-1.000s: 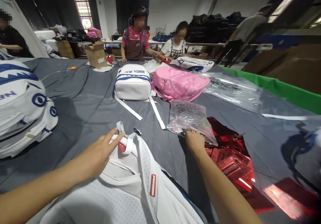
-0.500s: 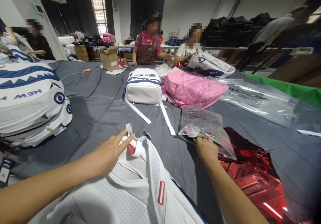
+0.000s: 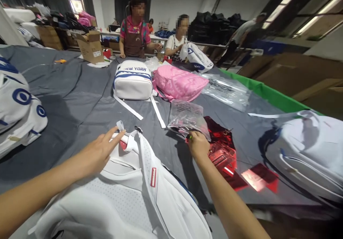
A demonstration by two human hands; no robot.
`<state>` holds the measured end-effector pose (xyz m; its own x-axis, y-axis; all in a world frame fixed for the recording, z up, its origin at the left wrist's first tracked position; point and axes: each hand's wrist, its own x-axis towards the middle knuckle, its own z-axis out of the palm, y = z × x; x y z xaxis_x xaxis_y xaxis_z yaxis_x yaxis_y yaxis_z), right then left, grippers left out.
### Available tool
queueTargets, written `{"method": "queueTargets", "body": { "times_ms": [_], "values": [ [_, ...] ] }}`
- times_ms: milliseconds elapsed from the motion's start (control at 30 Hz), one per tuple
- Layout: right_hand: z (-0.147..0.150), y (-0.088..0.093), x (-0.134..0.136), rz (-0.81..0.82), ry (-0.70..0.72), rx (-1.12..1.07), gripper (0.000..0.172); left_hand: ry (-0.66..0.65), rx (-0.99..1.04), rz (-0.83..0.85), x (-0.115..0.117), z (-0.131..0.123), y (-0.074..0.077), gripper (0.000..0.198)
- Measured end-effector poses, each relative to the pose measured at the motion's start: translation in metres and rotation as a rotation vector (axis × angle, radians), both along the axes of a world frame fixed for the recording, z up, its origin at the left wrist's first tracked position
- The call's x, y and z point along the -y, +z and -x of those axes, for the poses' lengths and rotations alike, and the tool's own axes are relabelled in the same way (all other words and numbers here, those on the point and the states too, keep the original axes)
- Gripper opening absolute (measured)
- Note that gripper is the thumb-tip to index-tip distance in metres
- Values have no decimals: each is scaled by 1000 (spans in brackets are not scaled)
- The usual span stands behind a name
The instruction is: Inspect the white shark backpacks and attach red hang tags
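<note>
A white backpack (image 3: 125,196) lies in front of me, its dotted back panel and straps facing up. My left hand (image 3: 98,151) rests at its top handle, fingers stretched out and touching the handle beside a small hanging loop. A red tag shows under those fingers. My right hand (image 3: 198,146) is closed at the near edge of a clear plastic bag (image 3: 187,112). A bit of green shows at its fingers; the rest of what it grips is hidden. Red shiny packets (image 3: 221,155) lie just right of that hand.
A white "NEW YORK" backpack (image 3: 132,85) and a pink backpack (image 3: 180,83) lie ahead. White backpacks also stand at left (image 3: 20,114) and right (image 3: 311,153). Beyond are a carton (image 3: 91,48) and two people (image 3: 135,31) across the table.
The view has swung right, bringing the right-hand backpack into sight. My right hand stays closed by the plastic bag, the green bit now showing more. My left hand remains at the handle.
</note>
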<state>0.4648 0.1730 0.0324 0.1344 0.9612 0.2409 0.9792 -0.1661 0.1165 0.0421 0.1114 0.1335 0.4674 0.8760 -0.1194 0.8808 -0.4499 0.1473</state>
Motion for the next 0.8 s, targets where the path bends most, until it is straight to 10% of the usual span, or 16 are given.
{"method": "queueTargets", "body": {
  "times_ms": [167, 333, 500, 600, 800],
  "values": [
    [31, 47, 55, -347, 241, -506, 24, -9, 110, -42, 1, 2, 6, 83],
    [86, 97, 109, -687, 820, -278, 31, -42, 579, -267, 32, -17, 24, 44],
    [133, 117, 141, -704, 1140, -125, 39, 42, 1154, 355, 72, -47, 44, 28],
    [148, 123, 151, -680, 1097, -285, 42, 127, 1327, 601, 83, -49, 43, 20],
    [178, 142, 169, -222, 682, -1094, 13, 251, 1474, 385, 96, -39, 32, 17]
  ]
}}
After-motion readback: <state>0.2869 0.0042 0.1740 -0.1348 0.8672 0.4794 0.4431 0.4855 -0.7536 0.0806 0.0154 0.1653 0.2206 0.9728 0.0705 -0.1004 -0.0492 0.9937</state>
